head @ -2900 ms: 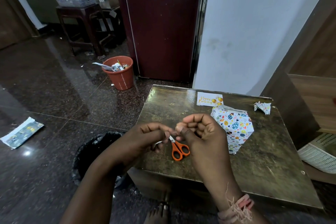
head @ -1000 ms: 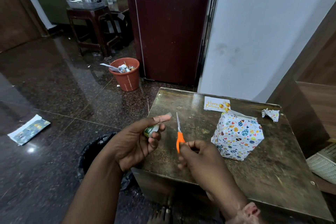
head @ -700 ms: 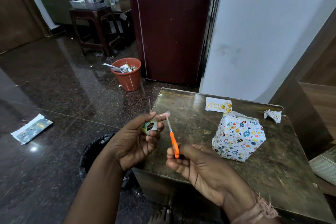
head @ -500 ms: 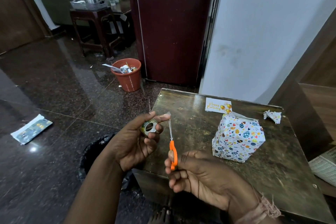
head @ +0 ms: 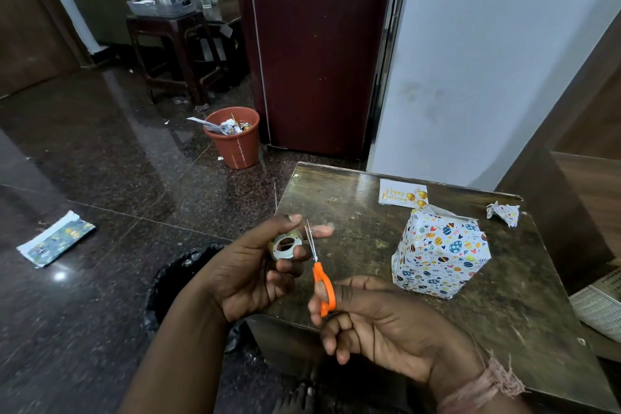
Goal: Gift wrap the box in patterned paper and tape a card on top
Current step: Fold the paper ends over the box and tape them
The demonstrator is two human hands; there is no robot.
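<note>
My left hand [head: 250,274] grips a small roll of clear tape [head: 285,246], with a strip pulled out over my index finger. My right hand [head: 379,321] holds orange-handled scissors [head: 321,274] upright, their blades right beside the pulled strip. The box [head: 440,254], covered in white paper with coloured eggs and hearts, sits on the dark wooden table [head: 353,212] to the right; a paper flap stands loose at its top. A "Happy Birthday" card [head: 402,192] lies flat behind the box.
A crumpled paper scrap [head: 503,213] lies at the table's far right corner. A black-lined bin [head: 178,279] stands left of the table, an orange bin [head: 233,138] farther back, a paper offcut [head: 55,239] on the floor. A white basket [head: 599,309] is at right.
Both hands left the table surface and rose. The left turned the tape roll toward me with a strip drawn out. The right took up the scissors and brought the blades to the strip.
</note>
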